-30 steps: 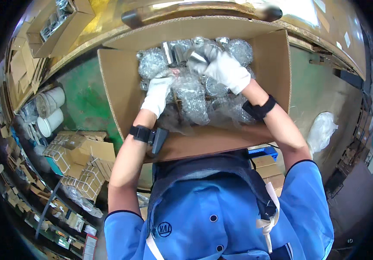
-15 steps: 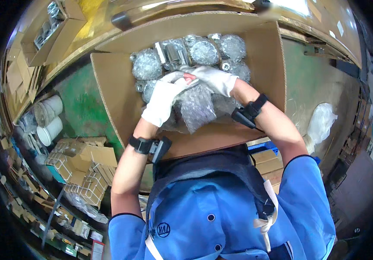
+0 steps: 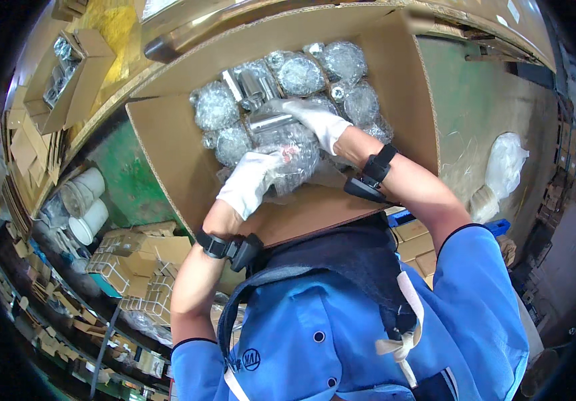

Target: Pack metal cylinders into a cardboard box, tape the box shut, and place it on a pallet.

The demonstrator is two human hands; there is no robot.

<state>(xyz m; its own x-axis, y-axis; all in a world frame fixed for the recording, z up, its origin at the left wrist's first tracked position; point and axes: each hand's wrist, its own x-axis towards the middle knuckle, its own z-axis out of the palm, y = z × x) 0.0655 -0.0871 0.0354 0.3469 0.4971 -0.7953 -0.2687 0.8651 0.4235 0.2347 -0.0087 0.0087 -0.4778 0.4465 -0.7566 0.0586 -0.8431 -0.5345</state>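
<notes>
Both your gloved hands are inside the open cardboard box [image 3: 167, 144], left hand [image 3: 251, 180] and right hand [image 3: 318, 123] with fingers closed on one plastic-wrapped metal part [image 3: 288, 157] at the near middle, other wrapped parts [image 3: 301, 73] beyond it.

Box: matt brown corrugated cardboard box [image 3: 181, 154], raw fluted edges.
Parts: shiny silver metal pieces [image 3: 261, 123] in crinkled, glossy clear plastic bags [image 3: 298, 73].
Gloves: white knitted cloth on left hand [image 3: 251, 180] and right hand [image 3: 318, 123].
Floor: dull green painted floor [image 3: 124, 180].
</notes>
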